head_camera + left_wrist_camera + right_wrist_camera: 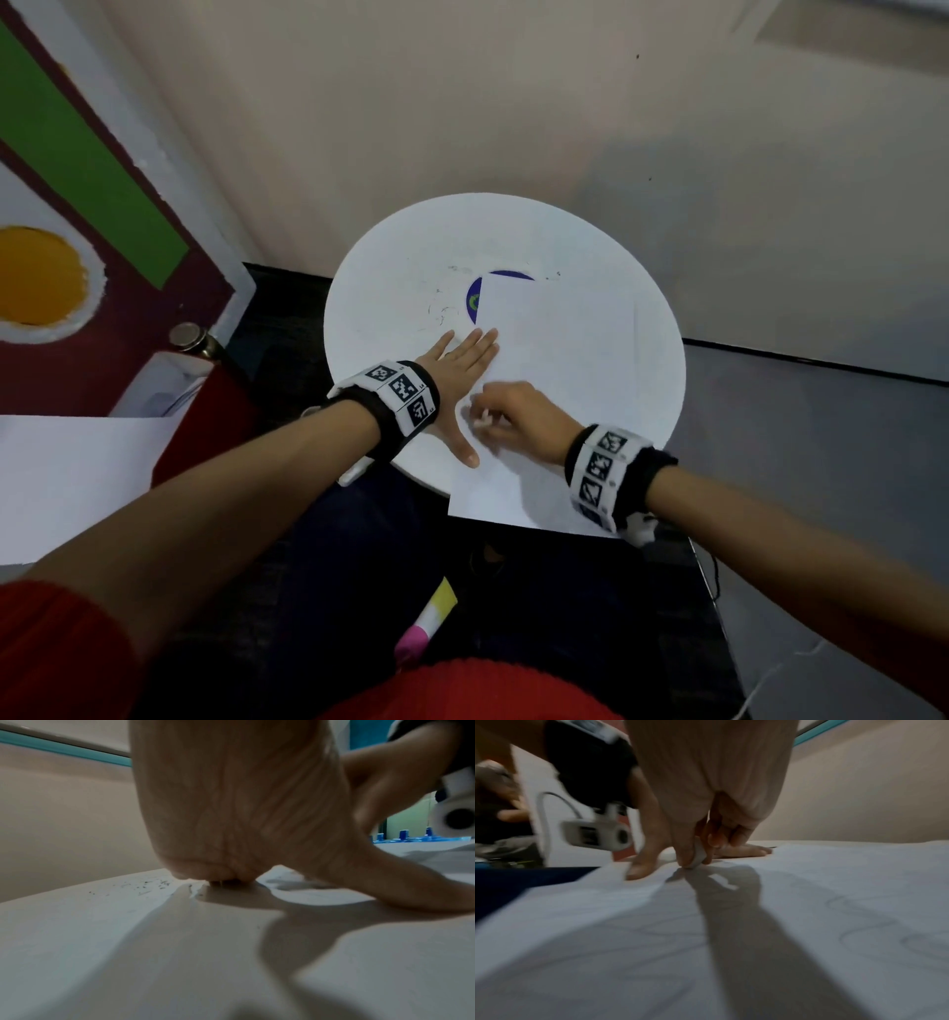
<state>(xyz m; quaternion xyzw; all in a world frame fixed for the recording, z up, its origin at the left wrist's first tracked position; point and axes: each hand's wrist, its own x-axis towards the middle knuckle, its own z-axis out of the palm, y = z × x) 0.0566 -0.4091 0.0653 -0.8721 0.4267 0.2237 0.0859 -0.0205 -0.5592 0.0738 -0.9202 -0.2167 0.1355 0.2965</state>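
A white paper sheet (560,360) lies on a round white table (400,257), its near corner hanging over the table edge. My left hand (462,372) lies flat with fingers straight, pressing on the sheet's left edge and the table; its palm (244,811) fills the left wrist view. Just right of it, my right hand (482,419) curls over the sheet and pinches a small white eraser (697,855), whose tip touches the paper. Faint pencil lines (859,914) show on the sheet in the right wrist view.
A blue round mark (475,300) peeks out from under the sheet's far left corner, with dark crumbs (441,308) beside it. A metal-capped bottle (187,336) and a colourful board (77,180) stand at the left. Another white sheet (67,478) lies lower left. A pink-and-yellow object (426,622) rests on my lap.
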